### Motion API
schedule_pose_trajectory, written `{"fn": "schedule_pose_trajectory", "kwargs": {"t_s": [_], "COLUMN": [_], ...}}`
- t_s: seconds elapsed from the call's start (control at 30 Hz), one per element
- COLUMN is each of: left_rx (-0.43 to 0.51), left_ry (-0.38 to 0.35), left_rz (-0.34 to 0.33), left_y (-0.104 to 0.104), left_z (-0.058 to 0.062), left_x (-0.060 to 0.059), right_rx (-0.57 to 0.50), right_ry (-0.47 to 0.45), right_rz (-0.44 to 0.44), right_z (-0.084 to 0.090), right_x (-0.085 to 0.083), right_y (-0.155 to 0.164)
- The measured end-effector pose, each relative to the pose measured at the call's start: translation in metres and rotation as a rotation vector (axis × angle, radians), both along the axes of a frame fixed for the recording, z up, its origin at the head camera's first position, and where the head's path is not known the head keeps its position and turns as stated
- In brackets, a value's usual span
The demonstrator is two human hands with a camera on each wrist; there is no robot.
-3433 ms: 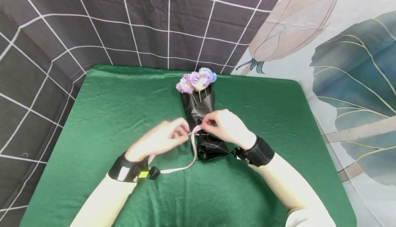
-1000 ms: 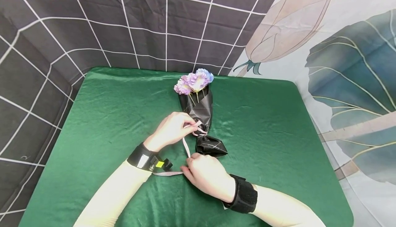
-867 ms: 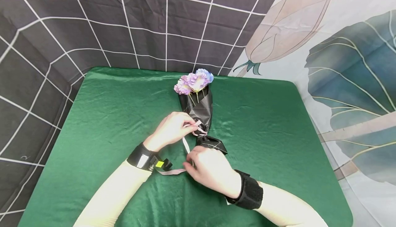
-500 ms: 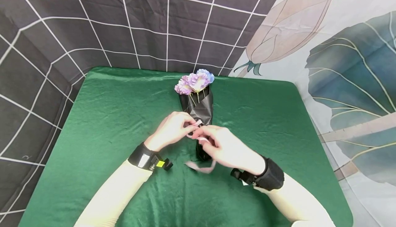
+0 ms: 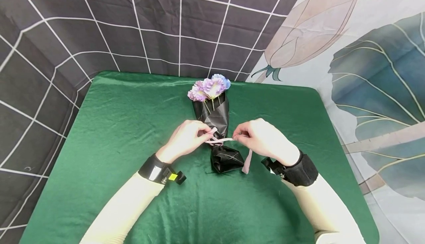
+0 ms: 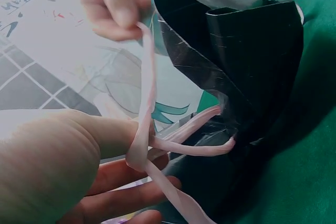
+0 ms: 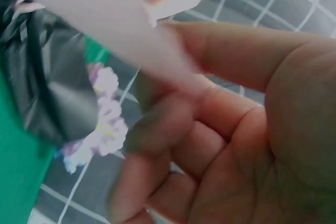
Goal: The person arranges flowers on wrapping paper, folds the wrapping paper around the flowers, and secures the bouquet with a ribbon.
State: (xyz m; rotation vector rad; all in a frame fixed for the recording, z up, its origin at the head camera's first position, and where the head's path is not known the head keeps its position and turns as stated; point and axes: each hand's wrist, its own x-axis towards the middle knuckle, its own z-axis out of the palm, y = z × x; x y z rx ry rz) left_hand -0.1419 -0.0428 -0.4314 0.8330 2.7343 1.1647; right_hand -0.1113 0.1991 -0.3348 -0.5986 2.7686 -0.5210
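Note:
A small bouquet (image 5: pixel 212 115) lies on the green cloth, purple and blue flowers (image 5: pixel 210 87) at its far end, black wrapping paper (image 6: pixel 247 72) around the stems. A pale pink ribbon (image 5: pixel 221 140) circles the wrap's narrow waist. My left hand (image 5: pixel 186 139) pinches one ribbon end just left of the waist. My right hand (image 5: pixel 260 139) pinches the other strand on the right, and the ribbon is stretched between them. The free tail (image 5: pixel 247 161) hangs below the right hand. In the left wrist view the ribbon (image 6: pixel 144 129) crosses my thumb.
The green satin cloth (image 5: pixel 116 126) covers the whole table, with open cloth on both sides of the bouquet. A dark grid-patterned backdrop (image 5: pixel 99 26) stands behind, and a leaf-printed hanging (image 5: pixel 372 70) is at the right. The table's right edge (image 5: pixel 345 151) is close to my right forearm.
My right hand picked up the ribbon's loose length near the front, carried it up past the wrap and pulled it to the right. The left hand kept its pinch at the waist.

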Motion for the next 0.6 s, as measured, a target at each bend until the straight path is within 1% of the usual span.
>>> {"fn": "schedule_pose_trajectory", "kwargs": {"t_s": [0.1,0.23,0.43,0.6], "left_rx": [0.025,0.056,0.076,0.078], "left_ry": [0.002,0.0,-0.017,-0.02], "left_rz": [0.004,0.0,0.0,-0.003], "left_y": [0.001,0.002,0.003,0.004], "left_z": [0.0,0.0,-0.001,-0.003], "left_x": [0.0,0.0,0.0,0.001], "right_rx": [0.053,0.098,0.11,0.112], "right_ry": [0.027,0.033,0.015,0.026], "right_rz": [-0.009,-0.014,-0.035,-0.047], "right_z": [-0.007,-0.013,-0.017,-0.017], "right_x": [-0.007,-0.013,-0.021,-0.026], "right_y": [0.004,0.008,0.012,0.015]}}
